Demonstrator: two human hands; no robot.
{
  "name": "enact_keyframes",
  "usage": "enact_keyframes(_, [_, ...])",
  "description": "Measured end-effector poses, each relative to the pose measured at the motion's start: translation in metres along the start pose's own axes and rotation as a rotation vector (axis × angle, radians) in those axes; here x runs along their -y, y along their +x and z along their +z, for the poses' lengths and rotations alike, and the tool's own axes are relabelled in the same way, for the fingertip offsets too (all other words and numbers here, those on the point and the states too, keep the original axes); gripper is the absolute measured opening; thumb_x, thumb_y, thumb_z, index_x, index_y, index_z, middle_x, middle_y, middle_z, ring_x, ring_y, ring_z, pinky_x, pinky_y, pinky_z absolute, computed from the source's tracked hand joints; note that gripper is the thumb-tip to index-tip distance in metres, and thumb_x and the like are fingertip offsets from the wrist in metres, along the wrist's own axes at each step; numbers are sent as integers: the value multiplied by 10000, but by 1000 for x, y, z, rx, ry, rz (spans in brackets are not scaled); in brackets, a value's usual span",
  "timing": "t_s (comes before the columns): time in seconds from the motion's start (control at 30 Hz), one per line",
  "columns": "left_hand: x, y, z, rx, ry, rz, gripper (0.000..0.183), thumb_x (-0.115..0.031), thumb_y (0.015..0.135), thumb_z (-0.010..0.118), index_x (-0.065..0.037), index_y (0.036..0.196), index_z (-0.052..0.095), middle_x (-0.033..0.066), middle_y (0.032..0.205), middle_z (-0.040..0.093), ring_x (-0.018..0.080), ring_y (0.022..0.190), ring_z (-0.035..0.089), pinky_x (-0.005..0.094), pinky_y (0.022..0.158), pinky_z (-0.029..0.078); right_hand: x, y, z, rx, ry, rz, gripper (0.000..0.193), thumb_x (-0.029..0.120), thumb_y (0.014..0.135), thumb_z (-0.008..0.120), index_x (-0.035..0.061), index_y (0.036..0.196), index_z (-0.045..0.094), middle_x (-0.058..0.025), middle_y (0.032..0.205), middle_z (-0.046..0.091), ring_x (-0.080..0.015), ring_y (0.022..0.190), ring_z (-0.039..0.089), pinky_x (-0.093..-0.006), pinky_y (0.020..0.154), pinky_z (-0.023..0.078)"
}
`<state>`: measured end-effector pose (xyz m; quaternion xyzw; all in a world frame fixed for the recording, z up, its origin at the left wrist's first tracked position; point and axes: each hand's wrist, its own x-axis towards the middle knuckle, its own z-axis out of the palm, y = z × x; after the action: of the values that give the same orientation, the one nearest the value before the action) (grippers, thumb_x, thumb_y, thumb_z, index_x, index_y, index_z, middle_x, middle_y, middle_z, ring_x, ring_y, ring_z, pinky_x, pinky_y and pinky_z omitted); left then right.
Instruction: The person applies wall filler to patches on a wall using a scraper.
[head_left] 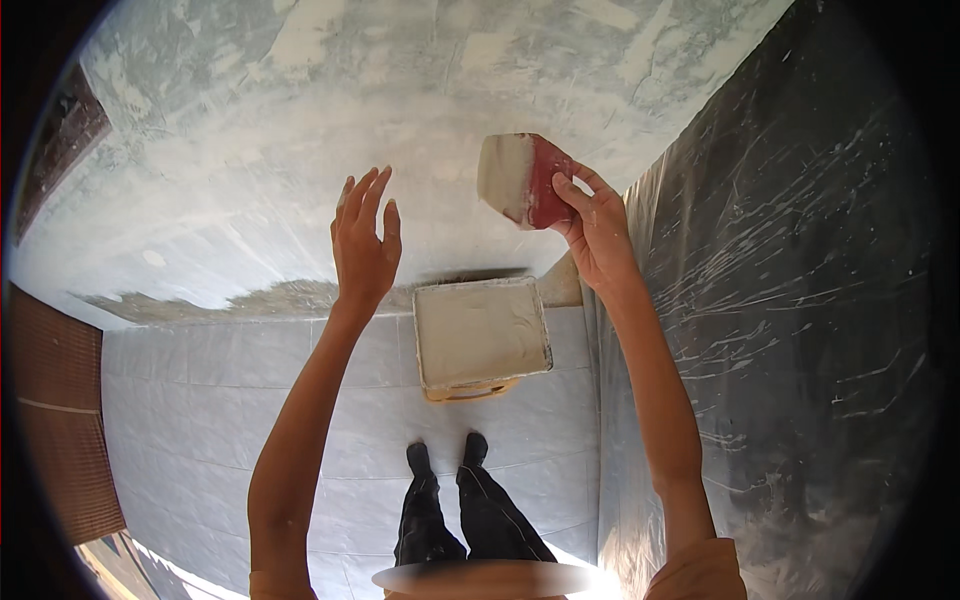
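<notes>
Flat red scraper (551, 190), left part coated with pale paste (505, 172), broad face showing, in right grip (597, 228).

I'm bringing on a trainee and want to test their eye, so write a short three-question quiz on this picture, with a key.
1. Which hand holds the red scraper?
2. True or false: both hands are holding tools.
3. What fills the square container: a) clear water, b) pale paste, or c) red bricks?

Key:
1. The right hand.
2. False: the left hand holds nothing.
3. b, pale paste.
</notes>
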<state>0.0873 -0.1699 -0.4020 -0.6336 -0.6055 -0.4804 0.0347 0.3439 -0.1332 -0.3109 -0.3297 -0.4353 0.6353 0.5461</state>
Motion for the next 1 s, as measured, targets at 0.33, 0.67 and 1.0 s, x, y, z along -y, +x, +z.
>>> enact_keyframes(0.33, [-140, 175, -110, -325, 16, 433, 423, -118, 957, 533, -103, 1379, 511, 127, 1391, 534, 409, 1373, 387, 514, 1094, 333, 188, -13, 77, -2, 16, -234, 323, 78, 946, 617, -108, 1202, 553, -134, 1060, 660, -138, 886, 689, -211, 763, 620])
enact_keyframes(0.67, [-218, 283, -173, -542, 91, 652, 449, -208, 981, 510, -164, 1424, 459, 109, 1426, 502, 392, 1402, 350, 519, 1091, 297, 320, -9, 122, 10, 30, -415, 325, 46, 973, 536, -155, 1227, 508, -189, 1185, 572, -233, 1052, 623, -293, 928, 586])
enact_keyframes(1.0, [-262, 365, -160, -649, 252, 662, 460, -255, 992, 486, -180, 1443, 436, 103, 1463, 464, 376, 1415, 335, 512, 1102, 286, 411, 60, 124, 0, 81, -608, 273, 13, 949, 567, -127, 1181, 543, -161, 1108, 599, -215, 986, 641, -297, 893, 601])
